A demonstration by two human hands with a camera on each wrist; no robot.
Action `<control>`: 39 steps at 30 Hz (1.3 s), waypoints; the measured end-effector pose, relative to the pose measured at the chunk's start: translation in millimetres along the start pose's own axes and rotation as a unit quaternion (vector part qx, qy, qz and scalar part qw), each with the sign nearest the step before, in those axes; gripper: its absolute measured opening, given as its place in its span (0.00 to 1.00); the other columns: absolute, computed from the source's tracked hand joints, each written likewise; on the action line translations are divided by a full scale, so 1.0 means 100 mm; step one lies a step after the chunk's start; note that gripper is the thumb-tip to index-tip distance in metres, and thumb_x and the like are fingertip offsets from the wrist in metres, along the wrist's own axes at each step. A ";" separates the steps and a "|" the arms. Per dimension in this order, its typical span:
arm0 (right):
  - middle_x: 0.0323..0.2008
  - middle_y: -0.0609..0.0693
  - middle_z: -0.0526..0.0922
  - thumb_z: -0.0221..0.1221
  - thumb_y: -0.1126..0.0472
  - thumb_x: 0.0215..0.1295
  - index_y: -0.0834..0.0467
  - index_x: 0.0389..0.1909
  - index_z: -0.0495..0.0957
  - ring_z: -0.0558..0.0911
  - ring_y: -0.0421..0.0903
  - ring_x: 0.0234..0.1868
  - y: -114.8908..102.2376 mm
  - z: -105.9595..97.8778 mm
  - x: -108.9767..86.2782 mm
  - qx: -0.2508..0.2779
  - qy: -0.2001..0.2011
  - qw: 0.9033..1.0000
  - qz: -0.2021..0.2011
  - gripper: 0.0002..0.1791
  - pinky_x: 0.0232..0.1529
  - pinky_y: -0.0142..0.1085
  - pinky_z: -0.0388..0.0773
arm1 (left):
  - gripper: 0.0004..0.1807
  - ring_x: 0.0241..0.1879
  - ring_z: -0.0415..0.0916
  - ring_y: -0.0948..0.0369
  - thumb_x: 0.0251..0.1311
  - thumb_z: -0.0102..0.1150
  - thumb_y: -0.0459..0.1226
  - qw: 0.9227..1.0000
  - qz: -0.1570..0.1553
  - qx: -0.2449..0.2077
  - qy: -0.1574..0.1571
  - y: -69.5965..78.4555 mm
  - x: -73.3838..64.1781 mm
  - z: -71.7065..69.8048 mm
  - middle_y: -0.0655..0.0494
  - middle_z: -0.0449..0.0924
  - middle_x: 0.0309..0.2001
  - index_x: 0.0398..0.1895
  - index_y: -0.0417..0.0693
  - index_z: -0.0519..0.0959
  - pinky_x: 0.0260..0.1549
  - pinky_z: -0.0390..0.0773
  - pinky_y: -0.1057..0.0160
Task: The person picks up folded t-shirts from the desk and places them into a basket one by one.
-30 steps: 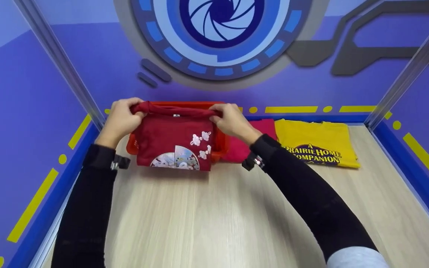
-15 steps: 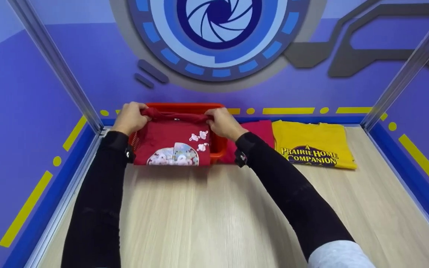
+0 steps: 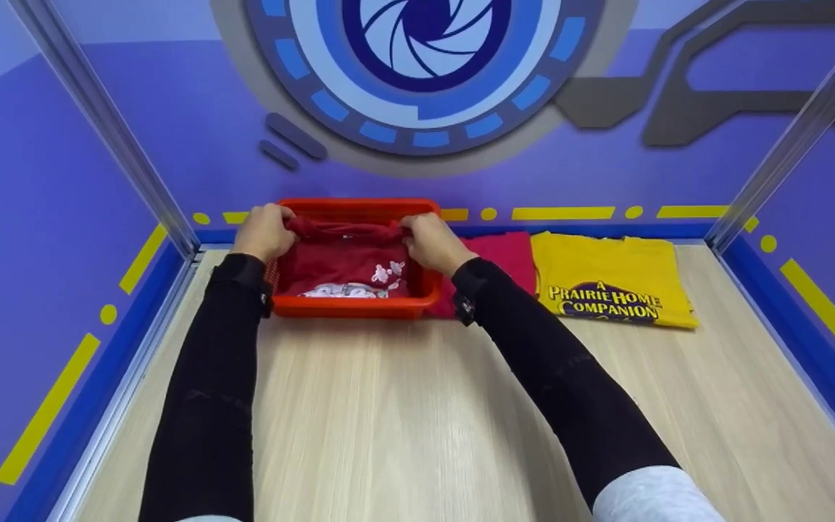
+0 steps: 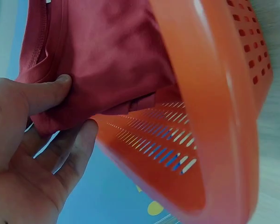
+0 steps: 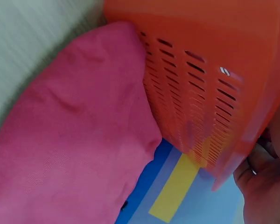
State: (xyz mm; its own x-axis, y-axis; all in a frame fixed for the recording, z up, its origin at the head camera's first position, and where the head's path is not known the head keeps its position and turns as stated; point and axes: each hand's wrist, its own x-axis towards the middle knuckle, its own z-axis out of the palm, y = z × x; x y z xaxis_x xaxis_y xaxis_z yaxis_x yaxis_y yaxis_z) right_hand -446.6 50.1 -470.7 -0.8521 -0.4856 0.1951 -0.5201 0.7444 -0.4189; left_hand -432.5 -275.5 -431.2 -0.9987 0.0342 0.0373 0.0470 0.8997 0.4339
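A folded dark red T-shirt (image 3: 338,261) with white flower shapes and a pale print lies within the orange basket (image 3: 349,308), its lower edge behind the front rim. My left hand (image 3: 265,232) pinches the shirt's collar end at the left; the left wrist view shows the thumb on top of the red cloth (image 4: 112,51) and the fingers beneath. On the other side my right hand (image 3: 432,241) grips the same collar end near the basket's right rim. In the right wrist view that hand (image 5: 268,172) is partly cut off, beyond the slotted basket wall (image 5: 186,79).
Against the basket's right side lies a folded pink-red garment (image 3: 501,261). Beside it is a folded yellow T-shirt (image 3: 606,268) with lettering. Blue-purple printed panels (image 3: 135,130) enclose the wooden tabletop (image 3: 388,420) at the back and sides.
Both hands have lowered the dark red T-shirt into the basket. Its bottom edge hung over the front rim before and is now inside, so the rim shows.
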 end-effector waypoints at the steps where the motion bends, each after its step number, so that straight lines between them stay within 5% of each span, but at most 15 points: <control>1: 0.57 0.59 0.92 0.61 0.69 0.79 0.64 0.61 0.86 0.89 0.55 0.61 0.00 0.00 0.00 -0.005 0.004 1.000 0.004 0.16 0.67 0.46 0.84 | 0.21 0.67 0.79 0.37 0.68 0.61 0.30 1.000 -0.003 -0.005 0.000 0.00 0.01 0.01 0.33 0.84 0.66 0.63 0.39 0.86 0.70 0.77 0.39; 10: 0.50 0.56 0.94 0.63 0.61 0.78 0.58 0.51 0.90 0.89 0.60 0.57 -0.06 0.06 0.06 -0.126 0.048 0.989 0.054 0.11 0.64 0.54 0.74 | 0.29 0.70 0.78 0.40 0.65 0.52 0.28 0.999 -0.029 -0.034 -0.005 0.04 0.08 0.08 0.33 0.80 0.72 0.70 0.37 0.81 0.72 0.76 0.42; 17: 0.47 0.57 0.93 0.61 0.62 0.79 0.59 0.47 0.88 0.85 0.61 0.57 -0.02 0.11 0.12 -0.147 0.061 0.985 0.070 0.09 0.63 0.53 0.69 | 0.25 0.66 0.78 0.41 0.68 0.52 0.28 0.998 -0.047 -0.045 0.011 0.12 0.16 0.11 0.34 0.81 0.70 0.67 0.38 0.83 0.71 0.77 0.43; 24: 0.48 0.58 0.93 0.59 0.62 0.79 0.60 0.50 0.86 0.83 0.61 0.58 0.07 0.23 0.14 -0.193 0.069 0.976 0.071 0.09 0.62 0.53 0.70 | 0.25 0.68 0.79 0.38 0.73 0.50 0.30 0.997 -0.035 -0.056 0.042 0.13 0.19 0.26 0.31 0.82 0.68 0.70 0.36 0.80 0.72 0.77 0.41; 30: 0.51 0.59 0.93 0.60 0.63 0.76 0.61 0.51 0.87 0.83 0.61 0.58 0.07 0.24 0.14 -0.192 0.090 0.975 0.063 0.10 0.62 0.54 0.71 | 0.24 0.69 0.79 0.36 0.77 0.47 0.30 0.995 -0.031 -0.053 0.075 0.14 0.18 0.32 0.29 0.82 0.67 0.71 0.36 0.78 0.73 0.77 0.40; 39: 0.49 0.58 0.94 0.59 0.61 0.79 0.60 0.47 0.89 0.83 0.62 0.58 0.09 0.03 -0.01 -0.119 0.088 0.988 0.047 0.11 0.59 0.53 0.70 | 0.19 0.63 0.83 0.40 0.79 0.51 0.34 0.998 0.029 -0.042 0.031 0.40 0.01 0.44 0.36 0.87 0.63 0.64 0.40 0.86 0.67 0.80 0.42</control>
State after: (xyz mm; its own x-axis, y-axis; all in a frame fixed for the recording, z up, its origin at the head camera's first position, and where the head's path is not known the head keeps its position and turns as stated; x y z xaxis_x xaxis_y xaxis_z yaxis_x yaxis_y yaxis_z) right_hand -449.8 55.8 -477.3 -0.8829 -0.3382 0.3257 -0.4201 0.8788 -0.2264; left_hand -432.5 -220.0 -453.5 -0.9913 0.0551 0.1192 0.1082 0.8568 0.5041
